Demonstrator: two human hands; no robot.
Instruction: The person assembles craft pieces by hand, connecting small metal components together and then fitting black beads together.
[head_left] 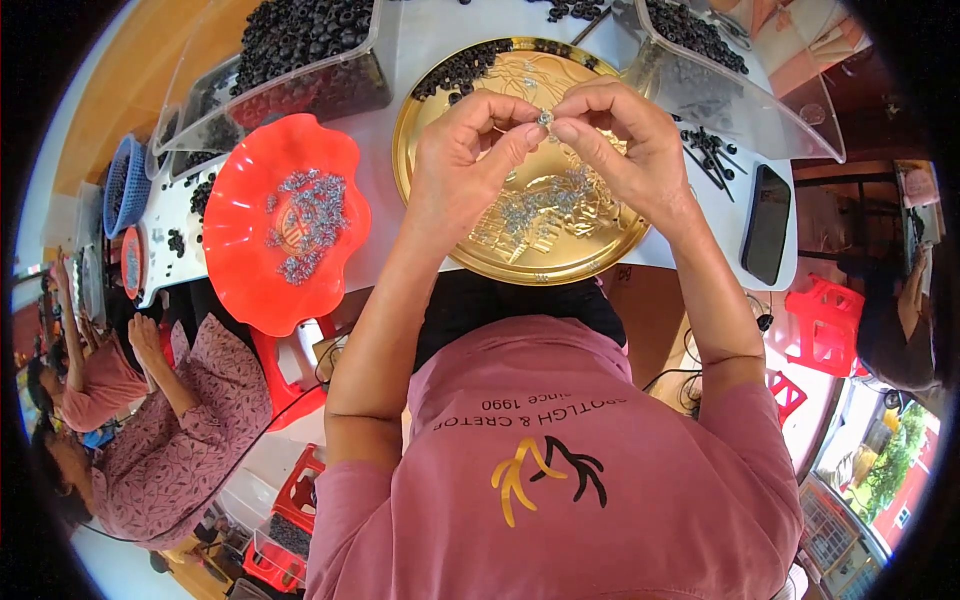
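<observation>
Over a round gold tray (425, 215), my left hand (465, 150) and my right hand (630, 150) meet with fingertips pinched. Between them is a small silvery metal piece (545, 118), gripped from both sides; its exact kind is too small to make out. A loose pile of small silvery metal parts (550, 205) lies on the tray below my hands. Black ring-like parts (465, 68) sit at the tray's far left rim. To the left, a red scalloped dish (235, 200) holds more of the silvery parts.
Clear plastic bins (370, 75) of black parts stand at the far left and far right (700, 85). A phone (767, 222) lies near the table's right edge, beside black rods (712, 155). A blue basket (127, 185) is far left. Other people (175, 430) sit on the left.
</observation>
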